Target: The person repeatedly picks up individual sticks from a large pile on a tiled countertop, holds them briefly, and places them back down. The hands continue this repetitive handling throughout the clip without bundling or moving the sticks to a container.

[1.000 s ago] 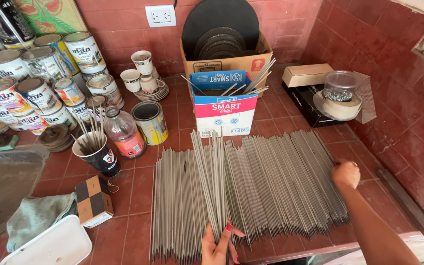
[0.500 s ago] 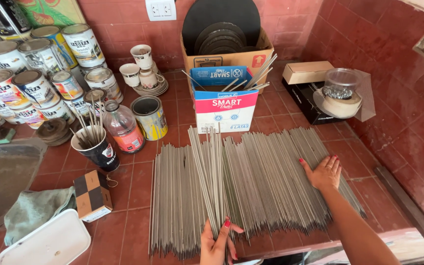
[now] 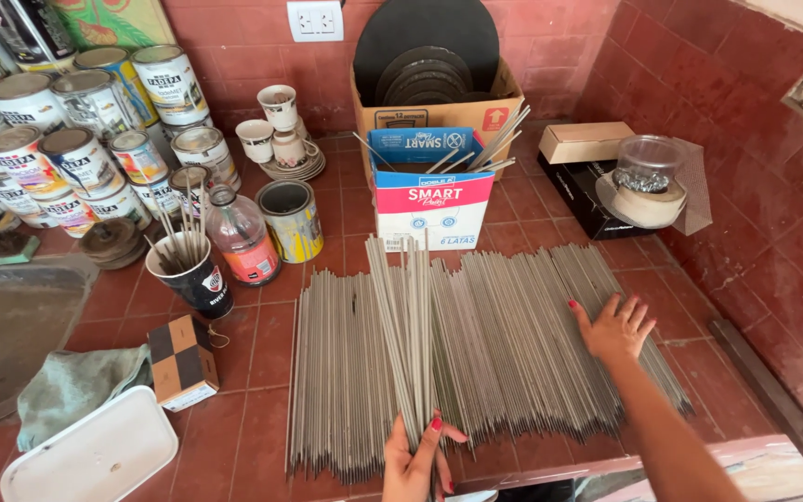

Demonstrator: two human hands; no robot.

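Note:
A wide layer of thin grey metal rods [image 3: 513,353] lies spread side by side on the red tiled counter [image 3: 253,372]. My left hand [image 3: 417,460] grips the near ends of a small bundle of rods [image 3: 406,316] that rests on top of the layer and fans out toward the blue and white carton. My right hand [image 3: 615,327] lies flat, fingers spread, on the right part of the rod layer.
A blue and white carton [image 3: 431,200] holding rods stands behind the layer, with a cardboard box of dark discs [image 3: 429,79] behind it. Paint cans [image 3: 76,139], a bottle [image 3: 242,237], a dark cup of sticks [image 3: 192,270], stacked teacups [image 3: 281,135], a checkered box [image 3: 181,361], white tray [image 3: 90,455] at left.
My right hand has moved left from the right edge of the rods onto the layer and spread its fingers. My left hand keeps its hold on the bundle.

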